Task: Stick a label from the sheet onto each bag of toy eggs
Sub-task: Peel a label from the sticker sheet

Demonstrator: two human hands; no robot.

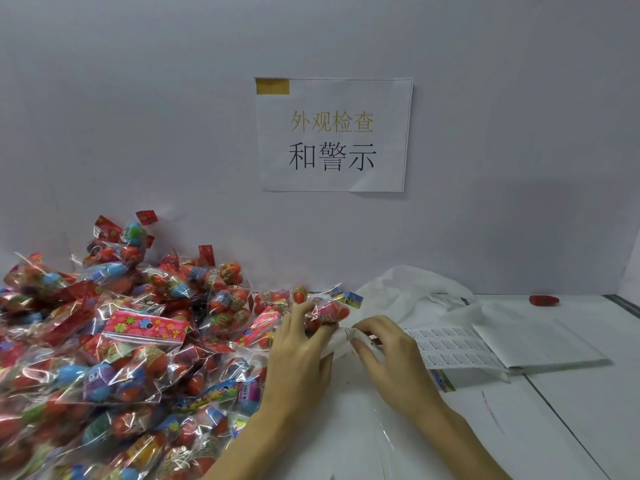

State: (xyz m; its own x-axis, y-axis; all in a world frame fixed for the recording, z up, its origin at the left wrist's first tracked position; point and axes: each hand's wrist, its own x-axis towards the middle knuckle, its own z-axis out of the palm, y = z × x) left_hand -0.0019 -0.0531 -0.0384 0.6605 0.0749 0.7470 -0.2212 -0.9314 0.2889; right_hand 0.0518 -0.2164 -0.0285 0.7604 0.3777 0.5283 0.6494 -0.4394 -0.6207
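My left hand (301,348) grips a clear bag of toy eggs (329,311) at the middle of the table, its red eggs and colourful header showing past my fingertips. My right hand (384,348) pinches a small white label (349,332) against the near end of that bag. The label sheet (453,346), printed with rows of small labels, lies flat just right of my right hand, partly hidden by it. A large heap of bagged toy eggs (114,344) fills the left side.
A crumpled white plastic bag (412,292) lies behind the sheet against the wall. A small red object (543,300) sits at the back right. A paper notice (334,135) hangs on the wall. White table (571,410) extends to the right.
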